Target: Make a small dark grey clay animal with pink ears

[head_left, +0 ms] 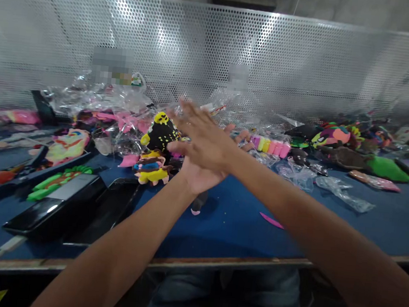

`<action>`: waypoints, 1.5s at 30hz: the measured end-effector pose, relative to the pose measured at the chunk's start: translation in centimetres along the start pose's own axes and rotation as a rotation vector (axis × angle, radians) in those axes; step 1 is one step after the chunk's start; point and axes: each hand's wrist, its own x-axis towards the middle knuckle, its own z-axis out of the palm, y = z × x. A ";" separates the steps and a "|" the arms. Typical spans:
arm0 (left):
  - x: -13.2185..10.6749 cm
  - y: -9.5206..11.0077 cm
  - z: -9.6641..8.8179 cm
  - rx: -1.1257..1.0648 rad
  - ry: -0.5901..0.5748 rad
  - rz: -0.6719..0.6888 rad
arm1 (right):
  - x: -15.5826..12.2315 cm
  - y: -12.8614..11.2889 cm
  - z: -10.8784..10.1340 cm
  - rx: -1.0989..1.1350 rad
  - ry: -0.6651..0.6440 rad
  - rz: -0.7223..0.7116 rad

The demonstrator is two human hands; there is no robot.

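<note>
My right hand (206,137) lies across my left hand (202,176) above the middle of the blue table, palm against palm. The right fingers stretch out to the upper left, slightly blurred. Underneath, the left palm faces up, its fingertips showing beyond the right wrist. Whether anything sits between the palms is hidden. Just left of them stands a black clay figure (162,136) with yellow dots and a yellow top. A yellow, brown and blue clay figure (153,170) lies in front of it. Below the hands is a dark piece (199,202) with a pale pink tip.
A pink modelling tool (271,221) lies near the front edge. At left are a black phone (116,203), a black device (54,206) on a cable and a green clay piece (59,180). Coloured clay sticks (270,146) and plastic bags (292,174) lie right, before a perforated metal screen (214,48).
</note>
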 end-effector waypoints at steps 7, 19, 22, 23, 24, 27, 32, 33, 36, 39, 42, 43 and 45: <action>-1.1 -2.7 2.8 0.027 0.329 0.185 | -4.6 -2.2 -1.6 -0.135 -0.200 -0.088; 0.2 -0.6 1.2 -0.484 0.105 -0.231 | -0.1 2.8 -3.5 -0.329 -0.010 -0.030; 0.4 -1.1 0.8 -0.565 0.118 -0.341 | -1.6 3.0 -4.5 -0.233 0.165 -0.015; 0.5 -1.1 0.5 -0.593 0.069 -0.355 | -2.3 3.3 -4.7 -0.198 0.238 0.006; 0.6 -1.0 0.3 -0.617 0.021 -0.358 | -3.1 3.8 -4.7 -0.169 0.305 0.032; 0.9 -0.9 -0.5 -0.573 -0.048 -0.317 | -5.8 6.1 -4.3 -0.109 0.412 0.104; 1.7 -2.5 -1.4 -0.240 0.001 -0.198 | -8.8 9.3 -3.2 0.019 0.201 0.212; 1.9 -2.9 -1.6 -0.204 -0.022 -0.188 | -8.9 9.5 -3.1 0.044 0.160 0.219; 2.2 -3.8 -2.0 -0.122 -0.047 -0.178 | -8.9 9.5 -2.7 0.103 0.107 0.227; 2.2 -4.0 -2.3 -0.076 -0.038 -0.183 | -8.8 9.4 -2.1 0.105 0.107 0.200; 2.0 -3.9 -2.4 -0.099 -0.064 -0.209 | -8.7 9.7 -1.7 0.094 0.106 0.160; 2.0 -3.9 -2.4 -0.117 -0.078 -0.217 | -8.7 9.7 -1.6 0.083 0.105 0.149; 2.0 -3.9 -2.6 -0.149 -0.105 -0.233 | -8.7 9.8 -1.5 0.040 0.101 0.132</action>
